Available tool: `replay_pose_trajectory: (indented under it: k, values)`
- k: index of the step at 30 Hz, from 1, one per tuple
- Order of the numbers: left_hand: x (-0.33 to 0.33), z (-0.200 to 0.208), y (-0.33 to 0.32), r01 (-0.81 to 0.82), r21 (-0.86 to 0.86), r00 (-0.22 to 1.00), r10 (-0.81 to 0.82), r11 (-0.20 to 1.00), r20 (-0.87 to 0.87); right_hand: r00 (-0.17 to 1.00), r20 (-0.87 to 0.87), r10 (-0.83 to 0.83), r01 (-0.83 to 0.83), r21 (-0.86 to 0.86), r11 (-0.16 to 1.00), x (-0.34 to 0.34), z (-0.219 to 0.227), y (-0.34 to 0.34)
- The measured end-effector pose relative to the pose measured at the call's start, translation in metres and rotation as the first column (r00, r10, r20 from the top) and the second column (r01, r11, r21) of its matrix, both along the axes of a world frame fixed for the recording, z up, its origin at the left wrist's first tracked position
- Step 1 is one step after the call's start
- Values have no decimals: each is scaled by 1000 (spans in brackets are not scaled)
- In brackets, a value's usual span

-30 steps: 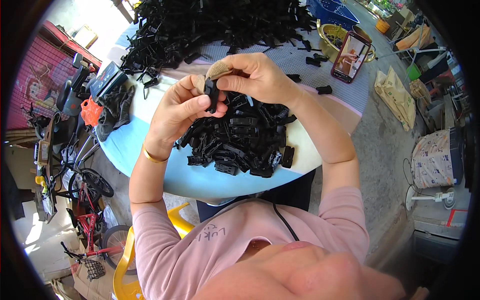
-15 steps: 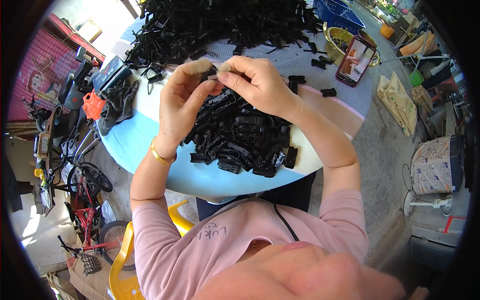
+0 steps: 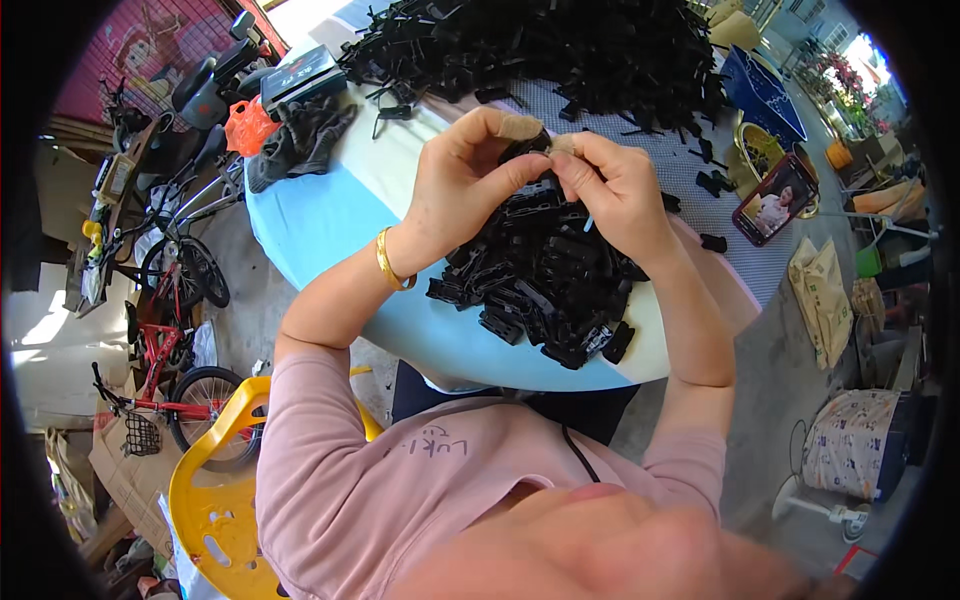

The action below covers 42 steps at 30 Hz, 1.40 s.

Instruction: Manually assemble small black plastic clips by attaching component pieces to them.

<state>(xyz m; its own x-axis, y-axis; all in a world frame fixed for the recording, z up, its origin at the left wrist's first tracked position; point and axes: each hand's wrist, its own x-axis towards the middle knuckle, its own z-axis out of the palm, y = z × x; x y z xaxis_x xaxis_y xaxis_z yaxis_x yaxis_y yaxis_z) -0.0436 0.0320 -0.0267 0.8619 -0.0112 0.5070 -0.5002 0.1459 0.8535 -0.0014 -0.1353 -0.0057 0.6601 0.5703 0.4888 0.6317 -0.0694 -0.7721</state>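
Note:
Above the table my two hands meet at the fingertips. My left hand point(image 3: 462, 178) is closed in a pinch on a small black plastic part point(image 3: 528, 146), partly hidden by the fingers. My right hand point(image 3: 618, 192) pinches close against it; a thin light-blue piece point(image 3: 588, 224) sticks out below its fingers, the rest of it hidden. Beige wraps cover a fingertip on each hand. Just below the hands lies a heap of black plastic parts point(image 3: 545, 270), and a larger mound of similar black parts point(image 3: 560, 60) spreads over the far side of the table.
A phone point(image 3: 775, 200) leans by a gold-coloured bowl point(image 3: 750, 145) at the right, near a blue basket point(image 3: 765, 95). Dark grey cloth point(image 3: 300, 145), an orange-red bag point(image 3: 252, 128) and a box point(image 3: 300, 75) are at the left. A yellow chair point(image 3: 215, 480) stands lower left.
The view has shifted, so the table and hands sit further right in the picture. Both hands stay together at the part; a light-blue piece now shows below my right fingers.

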Motion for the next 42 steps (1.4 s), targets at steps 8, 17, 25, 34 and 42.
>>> replay_pose_trajectory:
  k: [8, 17, 25, 34, 42]
  values:
    - [-3, 0, 5, -342, 425, 923, 213, 838, 320, 988, -149, -37, 31, -37, 999, -6, -2, 4]
    - [5, 4, 2, -295, 334, 950, 237, 895, 204, 973, 55, -223, 226, -55, 973, 71, 8, -36]
    - [12, -5, -3, -123, 701, 939, -146, 702, 311, 538, 495, -683, 840, -380, 387, 160, -84, -68]
    - [19, -7, 3, -40, 442, 994, -12, 896, 113, 638, 352, -684, 767, -365, 528, 133, -47, -62]
    - [20, 2, 15, 39, 289, 994, -66, 957, 85, 993, -112, -43, 35, -80, 996, 29, 0, 3]
